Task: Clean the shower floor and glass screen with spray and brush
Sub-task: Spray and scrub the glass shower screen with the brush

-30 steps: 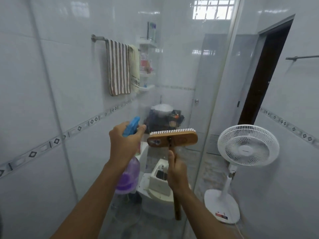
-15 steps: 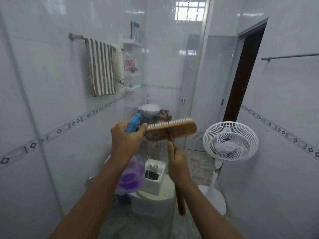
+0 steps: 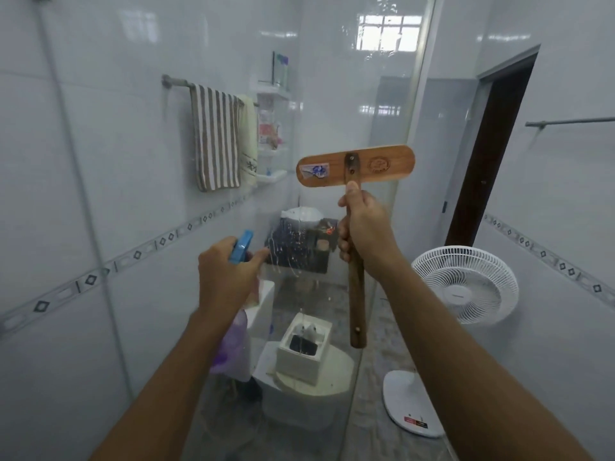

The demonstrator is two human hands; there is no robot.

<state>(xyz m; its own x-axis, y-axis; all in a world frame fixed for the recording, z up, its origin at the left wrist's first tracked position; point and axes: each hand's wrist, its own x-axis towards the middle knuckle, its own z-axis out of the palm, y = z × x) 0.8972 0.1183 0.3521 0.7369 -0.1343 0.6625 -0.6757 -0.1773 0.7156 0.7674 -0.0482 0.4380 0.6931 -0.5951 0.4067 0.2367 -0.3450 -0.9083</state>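
My left hand [image 3: 226, 277] grips a spray bottle [image 3: 233, 347] with a blue trigger head and purple liquid, its nozzle pointing at the glass screen [image 3: 332, 94] just ahead. Droplets and runs of liquid streak the glass near the nozzle. My right hand [image 3: 364, 227] grips the handle of a wooden brush [image 3: 355, 169] and holds it upright. The brush head's flat wooden back faces me and its bristle side is turned to the glass. The handle's lower end hangs below my fist. The shower floor is hidden under my arms.
Beyond the glass stand a toilet [image 3: 309, 387] with a white box on its lid, a striped towel [image 3: 216, 138] on a rail and corner shelves [image 3: 271, 141]. A white pedestal fan [image 3: 466, 287] stands at the right, below a dark doorway [image 3: 492, 154].
My right hand has raised the brush and turned its head so the back faces me. My left hand with the spray bottle has dropped lower. Wet streaks now show on the glass.
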